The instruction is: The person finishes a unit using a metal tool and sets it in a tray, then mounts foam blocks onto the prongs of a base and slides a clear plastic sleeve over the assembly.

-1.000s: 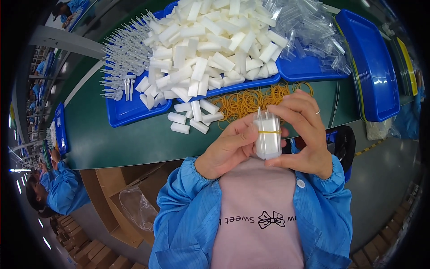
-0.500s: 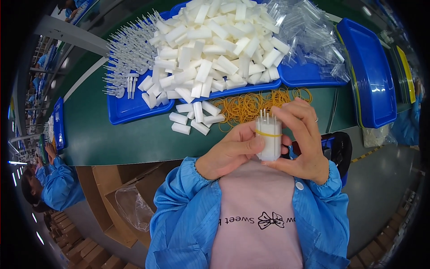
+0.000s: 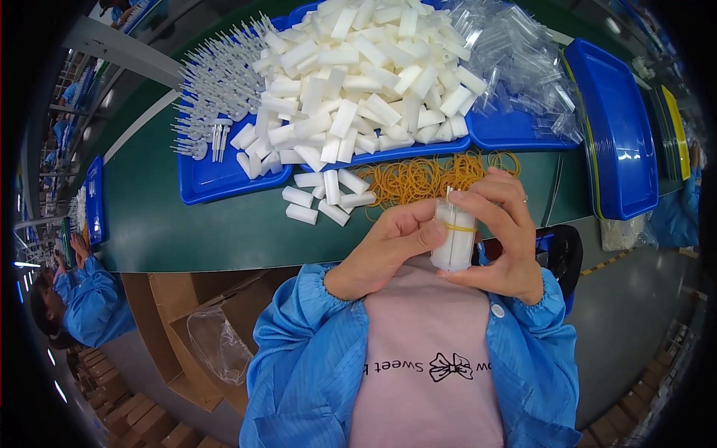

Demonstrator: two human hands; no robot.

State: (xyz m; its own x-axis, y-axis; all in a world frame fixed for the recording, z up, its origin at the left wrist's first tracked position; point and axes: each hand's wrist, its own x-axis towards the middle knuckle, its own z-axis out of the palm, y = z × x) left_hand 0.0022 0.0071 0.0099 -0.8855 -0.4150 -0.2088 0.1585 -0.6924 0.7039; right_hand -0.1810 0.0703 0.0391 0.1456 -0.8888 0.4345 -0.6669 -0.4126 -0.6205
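Both my hands hold an upright bundle of white blocks (image 3: pixel 451 254) with thin white rods sticking out of its top. A yellow rubber band (image 3: pixel 461 228) runs around its upper part. My left hand (image 3: pixel 388 250) grips its left side, thumb on the front face. My right hand (image 3: pixel 508 231) spans it from top to bottom, with fingers by the rod tips and the thumb at the base. Just beyond the hands lies a heap of amber rubber bands (image 3: pixel 426 179). Several loose white blocks (image 3: pixel 331 187) lie left of that heap.
A large pile of white blocks (image 3: pixel 358 89) fills the middle blue tray. White pronged parts (image 3: pixel 224 82) crowd the left tray (image 3: pixel 224 188); clear plastic pieces (image 3: pixel 515 60) lie at the right. Stacked blue trays (image 3: pixel 624 134) stand far right. Cardboard boxes (image 3: pixel 168 321) sit below the green table.
The bundle has turned and tilted slightly in my hands. My right fingers have come over the rod tips, so fewer rods show. The rubber band stays around it.
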